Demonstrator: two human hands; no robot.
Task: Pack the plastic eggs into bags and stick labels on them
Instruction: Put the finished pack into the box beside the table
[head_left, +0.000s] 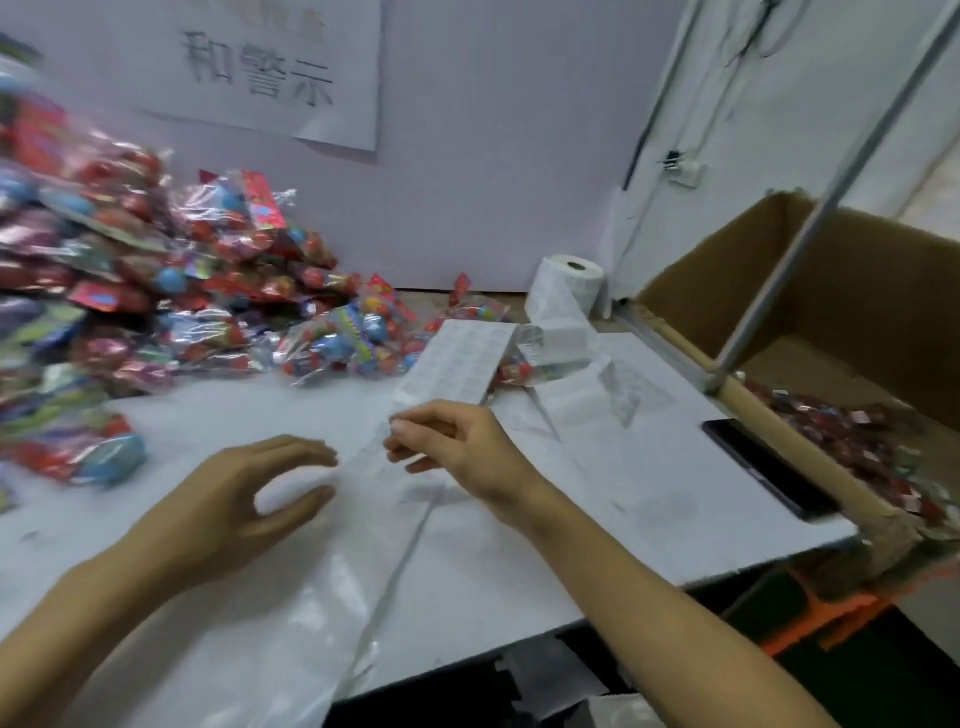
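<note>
A label strip (457, 366) is pinched at its near end by the right hand (457, 441), thumb against fingertips, above the white table (649, 493). Its printing is too blurred to be read. The left hand (254, 488) is held just left of the strip, fingers loosely curved, nothing gripped. The strip's label roll (571, 286) stands behind. Bagged eggs (156, 291) are piled far left. On the wall sheet (270, 67) "和警示" can be read.
</note>
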